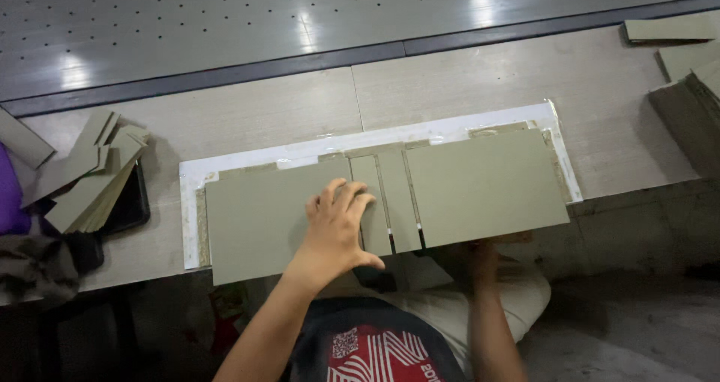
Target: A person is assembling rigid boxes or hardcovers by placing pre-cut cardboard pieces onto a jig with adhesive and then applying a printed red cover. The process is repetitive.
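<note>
Grey-green cardboard panels lie side by side on a white sheet point(247, 159) at the table's front edge: a large left panel point(255, 217), two narrow strips point(366, 194) point(397, 198), and a large right panel point(484, 187). My left hand point(337, 228) rests flat, fingers spread, on the left panel and the first strip. My right hand point(495, 243) reaches under the overhanging right panel; only its fingertips and forearm show.
A messy pile of grey-green cardboard strips point(82, 176) sits at the left on a dark object. More cardboard stacks point(686, 89) lie at the right edge. A perforated metal surface point(225, 22) runs behind the table. Purple cloth point(9, 202) is at far left.
</note>
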